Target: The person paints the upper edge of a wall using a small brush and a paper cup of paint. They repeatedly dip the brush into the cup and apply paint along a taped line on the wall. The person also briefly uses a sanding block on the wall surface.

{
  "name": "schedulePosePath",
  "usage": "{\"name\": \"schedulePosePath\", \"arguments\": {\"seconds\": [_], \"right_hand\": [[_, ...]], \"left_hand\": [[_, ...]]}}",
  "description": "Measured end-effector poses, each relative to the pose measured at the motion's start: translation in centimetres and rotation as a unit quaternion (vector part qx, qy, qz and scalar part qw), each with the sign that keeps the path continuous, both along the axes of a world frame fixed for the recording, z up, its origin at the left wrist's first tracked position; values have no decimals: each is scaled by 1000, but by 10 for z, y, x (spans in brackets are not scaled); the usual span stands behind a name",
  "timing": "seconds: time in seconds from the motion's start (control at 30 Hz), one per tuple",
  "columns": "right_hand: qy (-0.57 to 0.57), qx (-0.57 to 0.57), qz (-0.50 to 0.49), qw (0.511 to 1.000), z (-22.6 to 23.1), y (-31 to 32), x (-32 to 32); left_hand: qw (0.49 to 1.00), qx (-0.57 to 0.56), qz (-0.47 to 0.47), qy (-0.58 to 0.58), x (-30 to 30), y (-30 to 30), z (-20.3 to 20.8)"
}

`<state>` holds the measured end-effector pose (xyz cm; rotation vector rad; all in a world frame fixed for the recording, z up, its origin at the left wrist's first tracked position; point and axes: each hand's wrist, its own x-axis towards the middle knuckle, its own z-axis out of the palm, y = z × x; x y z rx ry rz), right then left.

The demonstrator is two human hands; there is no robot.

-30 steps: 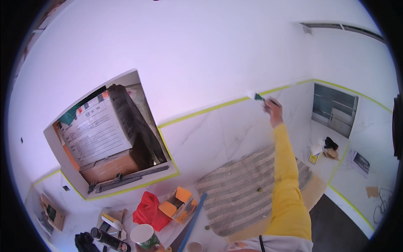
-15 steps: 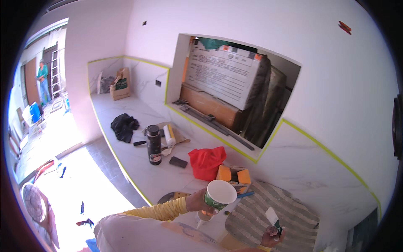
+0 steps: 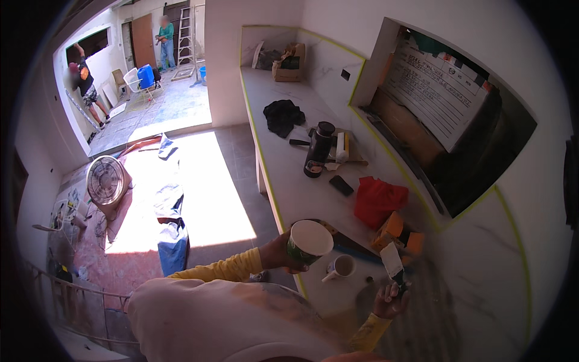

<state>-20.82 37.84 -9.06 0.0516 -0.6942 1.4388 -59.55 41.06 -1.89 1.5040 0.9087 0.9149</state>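
Observation:
My left hand point(image 3: 277, 252) is wrapped around a green-and-white paper cup point(image 3: 309, 240), held upright over the counter's edge. Its pale inside shows, but I cannot make out any contents. In my right hand point(image 3: 391, 301) is a paintbrush point(image 3: 393, 263) with a flat white head and dark green handle, its head tilted up and away from me. Between the two hands a white mug point(image 3: 341, 267) stands on the marble-look counter point(image 3: 313, 289). Just beyond the paintbrush sits an orange-and-black box point(image 3: 391, 229), next to a red cloth point(image 3: 379, 202).
Farther along the counter lie a phone point(image 3: 341, 186), a black flask point(image 3: 319, 151), a paint roller point(image 3: 342, 148), a black cloth point(image 3: 283, 117) and a paper bag point(image 3: 289, 63). Yellow-green tape point(image 3: 356, 81) edges the splashback. Left are a fan point(image 3: 108, 181) and two people beyond the doorway.
My view has swung left, bringing more floor, the fan and a second person into sight. Both hands keep their holds; the mug now shows clear of the paper cup.

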Motion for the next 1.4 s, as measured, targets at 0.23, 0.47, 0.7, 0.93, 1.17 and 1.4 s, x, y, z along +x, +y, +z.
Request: {"name": "schedulePosePath", "arguments": {"seconds": [0.23, 0.47, 0.7, 0.93, 1.17, 1.4], "right_hand": [[-45, 27, 89, 995, 36, 6, -92], [-36, 36, 168, 985, 43, 53, -250], [-61, -6, 296, 953, 52, 120, -421], [-82, -18, 473, 877, 64, 189, -564], [-41, -53, 583, 810, 44, 260, -694], [-15, 9, 609, 793, 31, 373, -782]], "left_hand": [[993, -107, 40, -44, -79, -9, -16], [984, 146, 99, 0, -212, 14, -47], [964, 152, 159, 151, -372, 14, -76], [892, 208, 292, 276, -463, -33, -87], [816, 212, 329, 426, -519, -27, -100], [769, 210, 329, 506, -588, 68, -104]]}}
